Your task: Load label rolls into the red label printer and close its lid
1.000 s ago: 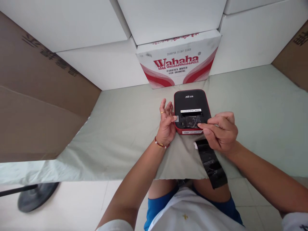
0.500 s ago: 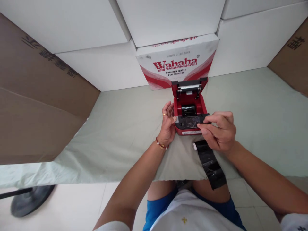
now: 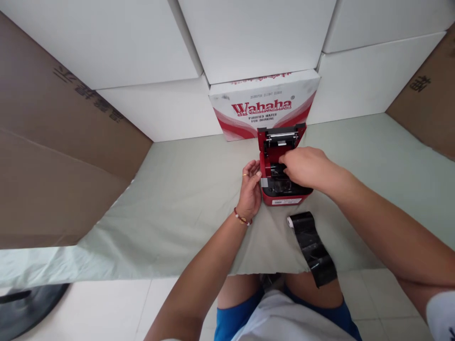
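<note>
A red and black label printer [image 3: 286, 201] stands on the cloth-covered table with its lid [image 3: 282, 137] raised. In its bay lies a black roll [image 3: 275, 170], and a strip of the dark film lies over the front edge. My left hand [image 3: 250, 189] holds the printer's left side, thumb by the grey tab [image 3: 264, 182], fingers bent against the wall. From the right, my right hand [image 3: 307, 166] reaches into the bay, closed at the roll's right part; its fingertips are partly hidden. A second black roll [image 3: 310, 237] is partly unwound, its tail hanging over the table edge.
Behind the printer stands a Wahaha water carton [image 3: 265, 106] against stacked white boxes [image 3: 163, 111]. Brown cardboard boxes [image 3: 67, 180] flank the table on the left and right. A round black stand base [image 3: 39, 308] is on the floor at left.
The printer's lid has swung up and back, baring the roll inside. My right hand has gone from the front right corner into the bay. My left hand stays at the left side.
</note>
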Motion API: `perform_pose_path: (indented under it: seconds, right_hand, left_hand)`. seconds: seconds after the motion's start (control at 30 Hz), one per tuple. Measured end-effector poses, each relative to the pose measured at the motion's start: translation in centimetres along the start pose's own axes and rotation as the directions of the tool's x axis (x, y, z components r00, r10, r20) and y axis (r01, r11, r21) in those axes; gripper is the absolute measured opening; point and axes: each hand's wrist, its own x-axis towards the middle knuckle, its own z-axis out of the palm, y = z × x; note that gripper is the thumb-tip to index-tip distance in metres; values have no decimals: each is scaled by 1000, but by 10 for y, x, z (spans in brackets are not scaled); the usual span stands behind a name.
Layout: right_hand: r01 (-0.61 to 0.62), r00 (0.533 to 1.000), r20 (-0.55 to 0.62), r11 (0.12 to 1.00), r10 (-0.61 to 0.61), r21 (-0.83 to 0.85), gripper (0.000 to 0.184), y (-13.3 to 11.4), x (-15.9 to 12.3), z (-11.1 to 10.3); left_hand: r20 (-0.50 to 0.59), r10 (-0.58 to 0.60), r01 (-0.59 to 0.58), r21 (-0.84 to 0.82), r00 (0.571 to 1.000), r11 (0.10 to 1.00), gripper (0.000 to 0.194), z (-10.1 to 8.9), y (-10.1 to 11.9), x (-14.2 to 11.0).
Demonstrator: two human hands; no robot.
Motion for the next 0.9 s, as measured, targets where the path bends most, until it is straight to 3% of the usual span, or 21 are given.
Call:
perform_pose_path:
  seconds: [0.13, 0.27, 0.67, 0.9]
  right_hand:
    - [-35, 998, 55, 999, 35, -9, 6, -6, 21, 11]
    - [-60, 997, 43, 998, 59, 16, 17, -8, 26, 16]
    - [-216, 975, 73, 975, 212, 55, 35, -18, 5, -4]
    - [-302, 953, 30, 946, 301, 119, 45, -18, -5, -1]
  left_hand:
    - [-20, -21, 21, -2, 1000, 1000, 62, 1, 1, 1]
    - [-44, -27, 28, 2, 999, 1000, 64, 2, 0, 2]
    - [-77, 2, 1, 37, 997, 999, 54, 2, -4, 5]
    - [-85, 1, 2, 28, 996, 1000, 50, 4, -1, 4]
